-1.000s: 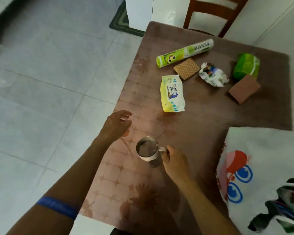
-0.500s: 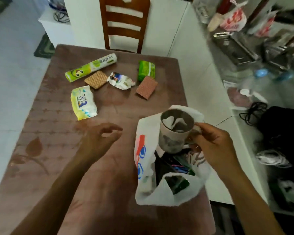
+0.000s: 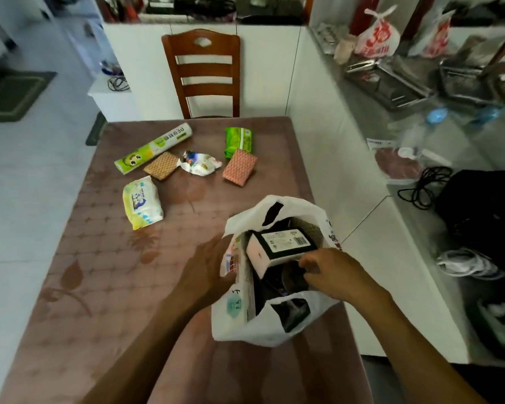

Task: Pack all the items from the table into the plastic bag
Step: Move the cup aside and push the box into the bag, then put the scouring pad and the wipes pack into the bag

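The white plastic bag (image 3: 277, 325) is stood open at the table's (image 3: 105, 287) 4 o'clock corner, a black-and-white box (image 3: 277, 246) seen inside. Its near side is touched by the left hand (image 3: 207, 266), fingers straight. The right hand (image 3: 333, 272) is lowered into the mouth, fingers curled; what is gripped cannot be told. At 12 o'clock lie a green roll (image 3: 153, 148), two wafers (image 3: 161, 165), a crumpled wrapper (image 3: 200, 163), a green packet (image 3: 238, 138) and a wipes pack (image 3: 142, 202).

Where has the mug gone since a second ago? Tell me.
Yes, it moved: from the table near the left hand into the plastic bag, under the right hand.
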`<state>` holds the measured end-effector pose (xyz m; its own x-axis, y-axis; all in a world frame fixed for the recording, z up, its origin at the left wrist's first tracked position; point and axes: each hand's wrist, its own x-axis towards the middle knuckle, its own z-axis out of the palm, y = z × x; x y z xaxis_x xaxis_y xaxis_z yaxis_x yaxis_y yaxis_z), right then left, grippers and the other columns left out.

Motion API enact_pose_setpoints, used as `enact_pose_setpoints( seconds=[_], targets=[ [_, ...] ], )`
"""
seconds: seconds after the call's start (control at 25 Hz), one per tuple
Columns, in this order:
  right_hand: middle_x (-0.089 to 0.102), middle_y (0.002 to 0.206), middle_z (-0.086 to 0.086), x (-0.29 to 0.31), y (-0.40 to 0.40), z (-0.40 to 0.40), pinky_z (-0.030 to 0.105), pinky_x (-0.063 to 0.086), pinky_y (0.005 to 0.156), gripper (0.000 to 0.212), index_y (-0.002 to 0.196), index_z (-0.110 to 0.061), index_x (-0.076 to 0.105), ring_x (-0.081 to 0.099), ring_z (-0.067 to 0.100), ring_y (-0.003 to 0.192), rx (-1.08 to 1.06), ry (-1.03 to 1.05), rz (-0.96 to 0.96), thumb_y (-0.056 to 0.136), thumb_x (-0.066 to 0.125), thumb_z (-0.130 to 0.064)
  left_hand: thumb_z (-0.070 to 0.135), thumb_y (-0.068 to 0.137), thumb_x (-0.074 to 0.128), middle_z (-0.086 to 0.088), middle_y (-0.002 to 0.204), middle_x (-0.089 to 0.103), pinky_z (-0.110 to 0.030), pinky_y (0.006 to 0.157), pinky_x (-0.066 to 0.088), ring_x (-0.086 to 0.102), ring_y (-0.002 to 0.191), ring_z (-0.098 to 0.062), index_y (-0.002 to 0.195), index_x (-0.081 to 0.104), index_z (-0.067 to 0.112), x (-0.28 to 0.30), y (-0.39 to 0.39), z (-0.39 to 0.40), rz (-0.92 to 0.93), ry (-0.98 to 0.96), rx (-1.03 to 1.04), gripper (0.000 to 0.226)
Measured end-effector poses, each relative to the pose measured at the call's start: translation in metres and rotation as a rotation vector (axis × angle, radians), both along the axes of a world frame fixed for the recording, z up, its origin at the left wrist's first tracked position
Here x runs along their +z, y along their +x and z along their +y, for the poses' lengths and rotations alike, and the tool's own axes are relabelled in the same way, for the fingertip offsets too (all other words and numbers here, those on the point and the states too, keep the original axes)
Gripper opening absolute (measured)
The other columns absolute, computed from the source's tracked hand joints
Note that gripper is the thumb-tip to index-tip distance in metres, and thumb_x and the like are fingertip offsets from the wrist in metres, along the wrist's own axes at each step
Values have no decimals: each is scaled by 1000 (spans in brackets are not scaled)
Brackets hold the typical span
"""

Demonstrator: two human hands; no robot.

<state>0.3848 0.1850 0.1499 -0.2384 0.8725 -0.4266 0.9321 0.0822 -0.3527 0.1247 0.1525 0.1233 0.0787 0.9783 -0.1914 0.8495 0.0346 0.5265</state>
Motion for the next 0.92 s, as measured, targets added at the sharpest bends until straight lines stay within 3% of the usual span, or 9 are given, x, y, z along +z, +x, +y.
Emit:
enact_pose_setpoints(
  seconds=[0.08, 0.2, 0.32, 0.36, 0.44, 0.56, 0.72, 0.84, 0.92],
  targets=[
    [68, 118, -3, 4, -8, 5, 24, 45, 69, 24, 109, -32, 65, 63, 18, 96, -29, 84, 17, 87, 59, -30, 35, 89, 62, -2, 156, 28, -39, 109, 31, 31, 137, -23, 144, 34, 35, 4, -6, 0, -20, 34, -67, 62],
    [69, 109, -5, 28, -49, 17, 18, 44, 69, 19, 106, -27, 67, 62, 13, 90, -35, 174, 177, 89, 60, -29, 34, 89, 62, 4, 150, 38, -29, 106, 29, 32, 133, -9, 126, 57, 39, 8, -22, 2, -171, 148, -95, 38],
    [66, 101, -15, 53, -121, 34, 20, 50, 74, 19, 108, -27, 67, 61, 6, 88, 32, 164, 331, 90, 59, -31, 21, 86, 63, 6, 124, 61, -30, 97, 43, 51, 115, -7, 102, 70, 29, 11, -52, 16, -372, 205, 324, 19],
    [66, 102, -15, 55, -147, 41, 23, 52, 76, 21, 109, -25, 66, 61, 7, 89, 75, 152, 365, 90, 58, -31, 17, 85, 64, 6, 115, 63, -32, 94, 47, 57, 109, -10, 100, 70, 27, 12, -67, 24, -388, 192, 475, 19],
    [69, 108, -7, 51, -206, 63, 33, 53, 84, 26, 111, -21, 67, 62, 12, 95, 154, 145, 386, 88, 57, -28, 15, 81, 66, 0, 116, 64, -30, 91, 47, 60, 108, -18, 106, 68, 22, 3, -110, 44, -316, 140, 591, 27],
    [69, 107, -3, 21, -280, 108, 35, 53, 83, 25, 107, -21, 67, 62, 14, 94, 112, 60, 351, 85, 58, -26, 23, 78, 68, -5, 133, 56, -28, 91, 44, 55, 115, -24, 125, 60, 23, -25, -177, 83, -206, -31, 589, 47],
    [68, 105, -1, -43, -319, 169, 39, 55, 84, 26, 108, -26, 64, 63, 15, 92, -83, -122, 243, 85, 57, -36, 31, 83, 62, -9, 151, 30, -43, 102, 39, 38, 129, -34, 147, 27, 29, -76, -229, 136, 78, -287, 376, 73],
    [64, 114, 0, -82, -320, 215, 37, 52, 86, 39, 122, -23, 58, 62, 18, 98, -282, -106, 240, 84, 60, -34, 46, 86, 58, -11, 160, 5, -56, 108, 30, 17, 141, -41, 151, 7, 34, -106, -237, 181, 169, -276, 327, 83],
    [63, 109, 2, -96, -310, 238, 35, 53, 78, 46, 126, -21, 55, 61, 16, 88, -456, -103, 288, 81, 62, -23, 65, 84, 47, -8, 162, -4, -62, 106, 26, 6, 144, -42, 150, -1, 36, -116, -231, 205, 188, -278, 395, 87]
  ],
)
